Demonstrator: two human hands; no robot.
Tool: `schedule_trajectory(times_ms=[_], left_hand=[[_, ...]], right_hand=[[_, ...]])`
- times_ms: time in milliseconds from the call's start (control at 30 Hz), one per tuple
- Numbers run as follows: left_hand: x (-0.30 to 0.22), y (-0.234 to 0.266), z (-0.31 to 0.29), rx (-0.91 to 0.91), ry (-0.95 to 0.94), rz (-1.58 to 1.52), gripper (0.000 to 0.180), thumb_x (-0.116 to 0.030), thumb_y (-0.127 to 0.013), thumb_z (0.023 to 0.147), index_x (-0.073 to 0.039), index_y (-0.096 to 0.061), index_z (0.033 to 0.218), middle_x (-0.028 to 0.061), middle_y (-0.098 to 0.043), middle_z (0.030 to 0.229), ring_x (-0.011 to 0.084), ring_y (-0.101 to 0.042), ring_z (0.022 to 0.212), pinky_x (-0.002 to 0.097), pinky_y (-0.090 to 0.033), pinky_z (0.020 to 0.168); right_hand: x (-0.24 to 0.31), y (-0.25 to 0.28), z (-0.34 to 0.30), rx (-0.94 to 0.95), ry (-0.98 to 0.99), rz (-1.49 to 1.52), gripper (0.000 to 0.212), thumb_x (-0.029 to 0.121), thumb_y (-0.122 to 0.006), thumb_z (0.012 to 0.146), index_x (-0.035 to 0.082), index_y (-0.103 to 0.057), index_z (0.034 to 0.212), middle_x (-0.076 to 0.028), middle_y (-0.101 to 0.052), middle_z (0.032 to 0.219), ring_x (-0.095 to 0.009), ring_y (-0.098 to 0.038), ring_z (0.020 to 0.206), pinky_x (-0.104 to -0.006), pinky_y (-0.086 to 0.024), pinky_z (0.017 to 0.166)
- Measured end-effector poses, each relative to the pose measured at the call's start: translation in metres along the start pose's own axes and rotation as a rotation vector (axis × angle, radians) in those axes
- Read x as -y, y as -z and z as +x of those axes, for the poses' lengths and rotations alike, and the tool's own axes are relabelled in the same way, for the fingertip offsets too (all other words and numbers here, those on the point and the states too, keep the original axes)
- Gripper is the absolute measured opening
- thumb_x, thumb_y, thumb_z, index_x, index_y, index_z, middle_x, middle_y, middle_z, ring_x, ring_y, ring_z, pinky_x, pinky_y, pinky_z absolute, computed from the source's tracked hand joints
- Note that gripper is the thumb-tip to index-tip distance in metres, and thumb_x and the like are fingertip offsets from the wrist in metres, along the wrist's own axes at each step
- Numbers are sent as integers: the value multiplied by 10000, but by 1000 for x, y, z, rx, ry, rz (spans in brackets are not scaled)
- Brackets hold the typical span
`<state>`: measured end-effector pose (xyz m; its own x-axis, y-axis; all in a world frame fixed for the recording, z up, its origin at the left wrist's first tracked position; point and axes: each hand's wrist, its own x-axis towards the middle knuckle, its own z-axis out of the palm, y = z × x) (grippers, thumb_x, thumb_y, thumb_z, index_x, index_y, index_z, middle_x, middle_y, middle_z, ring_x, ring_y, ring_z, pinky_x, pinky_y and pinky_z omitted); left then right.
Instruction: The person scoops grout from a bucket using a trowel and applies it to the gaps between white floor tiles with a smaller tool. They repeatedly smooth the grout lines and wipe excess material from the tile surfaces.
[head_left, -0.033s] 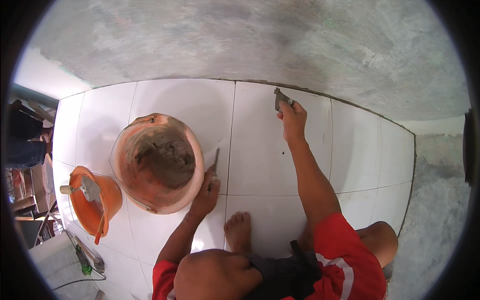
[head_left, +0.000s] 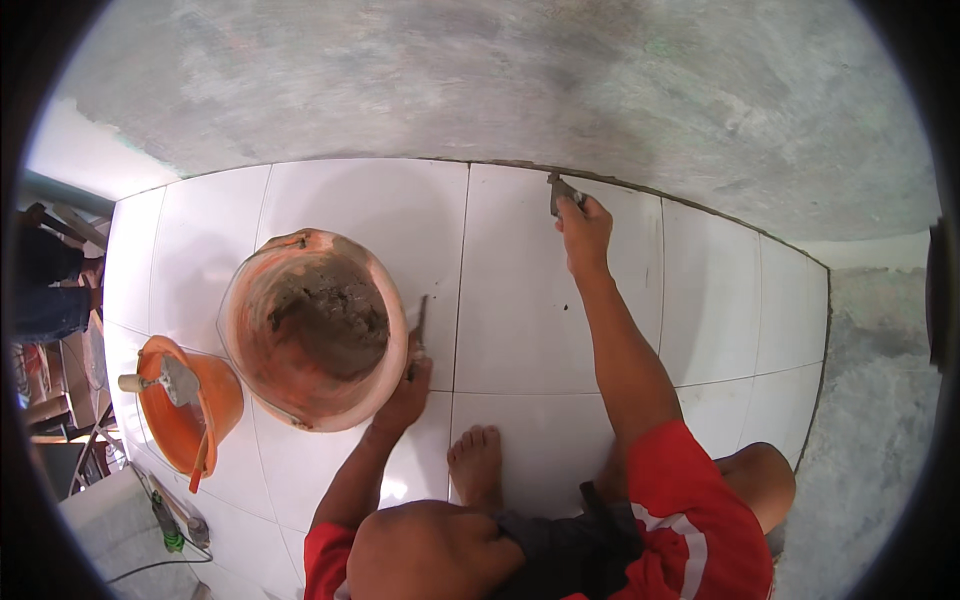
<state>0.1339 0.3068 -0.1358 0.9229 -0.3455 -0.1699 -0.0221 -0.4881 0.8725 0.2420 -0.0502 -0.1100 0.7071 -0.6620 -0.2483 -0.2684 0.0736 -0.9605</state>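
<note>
Right hand (head_left: 585, 228) grips a small dark metal scraper (head_left: 558, 192) at the white tiles' (head_left: 520, 300) far edge; left hand (head_left: 405, 395) clutches a thin trowel (head_left: 420, 318) beside the mortar-caked orange bucket (head_left: 312, 325) (a nudge could tip it).

red short-sleeved shirt (head_left: 690, 510) with white stripes, dark shorts (head_left: 560, 550), bare feet.

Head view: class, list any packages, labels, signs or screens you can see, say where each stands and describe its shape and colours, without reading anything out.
None can be made out: no package, label, sign or screen.
The nearest to containers are two open buckets on the white floor tiles:
Large round orange bucket of grey mortar, beside the left hand.
Smaller orange bucket, further left, a tool lying in it.
</note>
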Motion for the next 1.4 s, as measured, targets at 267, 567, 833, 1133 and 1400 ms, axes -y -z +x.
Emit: schedule_trajectory(times_ms=[267, 567, 833, 1133, 1400], left_hand=[[14, 26, 14, -136, 256, -233, 272, -153, -588, 1010, -53, -591, 758, -5, -553, 625, 96, -509, 582, 307, -433, 547], [41, 55, 33, -160, 279, -456, 334, -233, -511, 1039, -58, -561, 759, 9, -526, 643, 111, -519, 608, 288, -441, 560], [49, 50, 33, -121, 245, -456, 378, -229, -510, 1037, -44, -550, 710, 22, -552, 641, 116, -519, 598, 291, -413, 552], [51, 45, 30, -138, 192, -598, 194, -102, -504, 1033, -31, -544, 1209, 27, -552, 787, 102, -523, 619, 274, -478, 529], [44, 46, 33, -119, 243, -564, 148, -188, -503, 1042, -61, -541, 976, 0, -521, 728, 110, -507, 627, 283, -446, 563]], right_hand=[[-29, -104, 47, -123, 484, -945, 143, 151, -659, 798, 14, -673, 835, -217, -658, 873, -409, -653, 825, -499, -548, 759], [-22, -65, 40, -191, 356, -702, 205, 207, -659, 826, 3, -657, 815, -218, -656, 759, -421, -658, 760, -506, -518, 717], [-39, -92, 73, -293, 496, -910, 249, 256, -655, 815, 7, -651, 825, -217, -670, 819, -420, -649, 816, -541, -514, 759], [-20, -193, 39, -90, 506, -735, 212, 201, -648, 801, -9, -645, 777, -245, -666, 803, -436, -655, 780, -506, -537, 745], [-55, -51, 62, -264, 303, -452, 222, 215, -668, 816, 0, -629, 776, -188, -644, 742, -381, -612, 702, -511, -476, 676]])
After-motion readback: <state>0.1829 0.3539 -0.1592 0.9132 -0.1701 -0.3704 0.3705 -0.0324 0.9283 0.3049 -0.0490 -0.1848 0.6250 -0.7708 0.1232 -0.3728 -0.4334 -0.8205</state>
